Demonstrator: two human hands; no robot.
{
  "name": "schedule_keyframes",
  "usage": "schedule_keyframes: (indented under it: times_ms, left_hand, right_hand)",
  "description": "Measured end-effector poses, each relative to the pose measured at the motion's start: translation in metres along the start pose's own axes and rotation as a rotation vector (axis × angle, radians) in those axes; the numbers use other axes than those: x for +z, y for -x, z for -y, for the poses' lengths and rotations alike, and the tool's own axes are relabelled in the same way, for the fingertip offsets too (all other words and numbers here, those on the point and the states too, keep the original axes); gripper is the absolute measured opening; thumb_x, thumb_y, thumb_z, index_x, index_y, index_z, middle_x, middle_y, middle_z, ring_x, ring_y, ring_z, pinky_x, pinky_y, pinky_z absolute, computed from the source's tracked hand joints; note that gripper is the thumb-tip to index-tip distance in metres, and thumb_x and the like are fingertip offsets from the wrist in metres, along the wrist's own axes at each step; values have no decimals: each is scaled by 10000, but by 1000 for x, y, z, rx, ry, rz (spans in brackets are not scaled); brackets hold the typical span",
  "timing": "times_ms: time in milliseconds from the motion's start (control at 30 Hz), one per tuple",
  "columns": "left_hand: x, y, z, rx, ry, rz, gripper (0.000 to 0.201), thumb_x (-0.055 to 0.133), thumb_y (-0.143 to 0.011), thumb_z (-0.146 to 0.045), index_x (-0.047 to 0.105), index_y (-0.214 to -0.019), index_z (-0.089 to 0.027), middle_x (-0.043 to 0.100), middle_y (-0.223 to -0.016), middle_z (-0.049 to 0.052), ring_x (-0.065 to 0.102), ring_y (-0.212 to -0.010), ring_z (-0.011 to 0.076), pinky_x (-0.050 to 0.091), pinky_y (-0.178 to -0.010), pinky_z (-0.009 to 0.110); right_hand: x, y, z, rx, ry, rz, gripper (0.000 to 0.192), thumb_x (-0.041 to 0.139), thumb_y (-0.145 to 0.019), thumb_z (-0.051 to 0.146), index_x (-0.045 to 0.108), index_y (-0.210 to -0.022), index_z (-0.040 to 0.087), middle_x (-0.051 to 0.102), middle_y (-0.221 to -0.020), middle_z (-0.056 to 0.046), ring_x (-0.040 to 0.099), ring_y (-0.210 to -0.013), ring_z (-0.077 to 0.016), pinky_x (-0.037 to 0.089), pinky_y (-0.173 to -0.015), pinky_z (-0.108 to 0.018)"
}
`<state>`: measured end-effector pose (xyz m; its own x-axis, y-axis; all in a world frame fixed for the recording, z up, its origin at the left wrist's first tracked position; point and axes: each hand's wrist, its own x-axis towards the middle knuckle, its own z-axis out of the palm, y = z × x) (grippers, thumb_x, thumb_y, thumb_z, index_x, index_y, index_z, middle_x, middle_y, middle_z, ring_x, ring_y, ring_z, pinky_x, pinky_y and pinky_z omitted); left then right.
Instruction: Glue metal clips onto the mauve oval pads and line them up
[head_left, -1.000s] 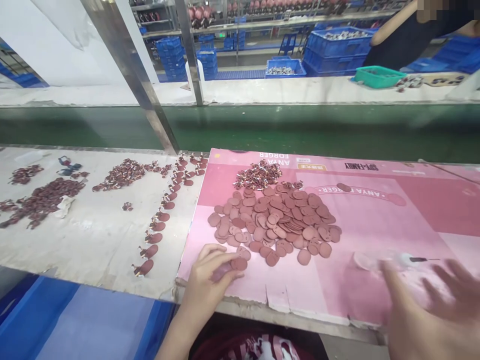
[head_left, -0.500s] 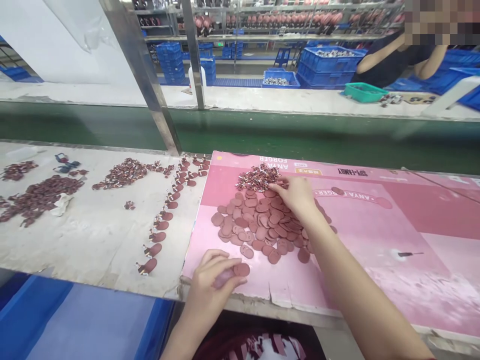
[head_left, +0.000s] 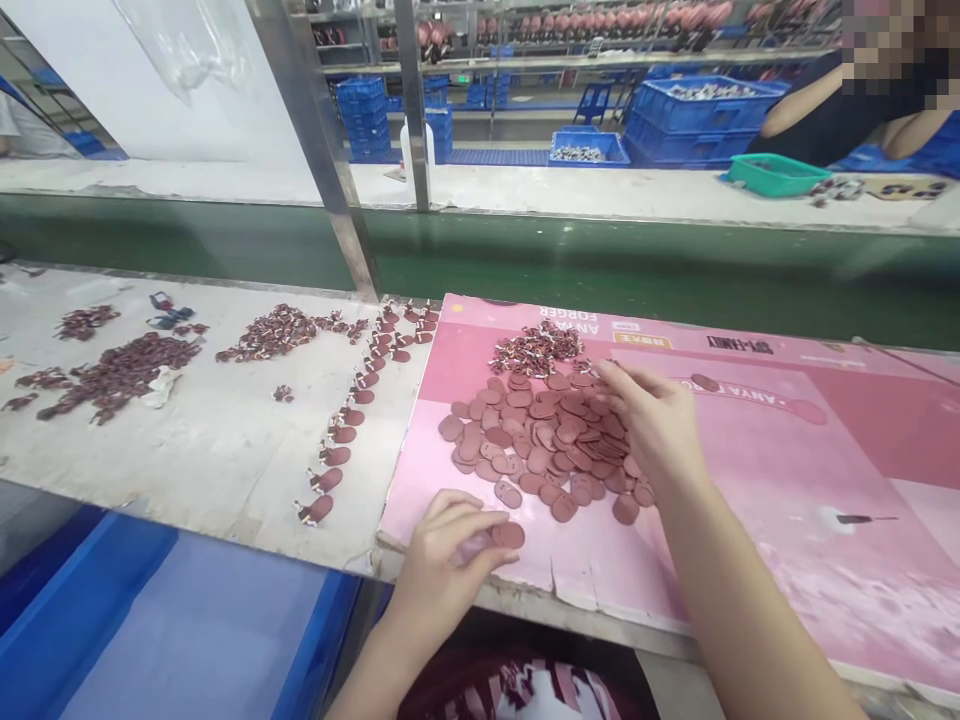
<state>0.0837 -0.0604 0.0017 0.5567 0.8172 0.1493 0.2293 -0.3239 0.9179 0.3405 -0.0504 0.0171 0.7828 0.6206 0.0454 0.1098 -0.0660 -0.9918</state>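
My left hand point(head_left: 446, 555) is closed in a pinch, thumb and fingers gripping a reddish-brown oval disc point(head_left: 508, 535) by its edge, just above the front of the pink printed board point(head_left: 427, 490). My right hand point(head_left: 656, 415) hovers over the right side of a heap of similar oval discs point(head_left: 540, 430), its fingertips pressed together. Small brown and white bits show at those fingertips, though what they hold is too small to make out. Left of them, behind the discs, lies a pile of small brown-and-white pieces point(head_left: 536, 348).
On the white worktop point(head_left: 262, 440) to the left, discs with small pieces attached point(head_left: 343, 434) form a line. Several piles of small brown parts point(head_left: 135, 370) lie beyond. A metal post point(head_left: 330, 170) stands behind. Across the green strip point(head_left: 525, 255), a person sits near a green basket point(head_left: 776, 175).
My right hand has moved right, away from the pile of small pieces. My left hand keeps its grip on the oval disc. The whole view has shifted slightly.
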Motion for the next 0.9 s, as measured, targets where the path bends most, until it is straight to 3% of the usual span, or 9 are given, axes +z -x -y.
schedule_keyframes:
  times_ms: [100,167,367,467,667,900]
  left_hand:
    - [6,-1,-5,-24,6,18,229,786,-693,-140,763,-909,-213,705,-836,62,640,-854,204,581,-744,321]
    - [10,-2,-8,-38,2,26,225,780,-703,-143,761,-915,-217,709,-854,63,638,-862,205,583,-753,329]
    - [20,-5,-6,-35,-95,31,270,798,-671,-98,752,-925,-179,702,-781,49,631,-856,210,573,-743,328]
    - [22,-5,-3,-20,-131,26,274,793,-672,-77,744,-926,-167,691,-774,39,630,-827,195,566,-732,315]
    - [23,-5,4,65,-155,41,275,777,-682,-52,731,-930,-161,698,-763,30,611,-821,193,553,-727,317]
    - [24,-5,9,134,-105,38,266,691,-760,-29,726,-980,-175,703,-758,30,597,-806,185,554,-701,307]
  right_hand:
    - [-3,26,2,169,-322,29,406,827,-530,518,690,-726,190,638,-716,3,604,-602,-96,514,-547,-191]
    - [-7,46,2,241,-352,119,421,814,-556,552,698,-757,201,650,-736,-5,627,-619,-107,528,-559,-197]
    - [-22,107,-3,195,47,471,542,580,-809,599,657,-1169,201,712,-898,-88,680,-749,-194,579,-724,-360]
    - [-22,127,-8,187,170,529,542,547,-830,578,653,-1192,189,721,-980,-108,689,-794,-213,579,-754,-369]
    - [-14,137,-13,232,98,483,413,650,-777,517,731,-953,153,735,-910,-115,700,-795,-241,588,-725,-341]
    - [-15,137,-8,119,184,585,309,596,-848,438,753,-937,187,733,-882,-79,685,-800,-219,555,-722,-290]
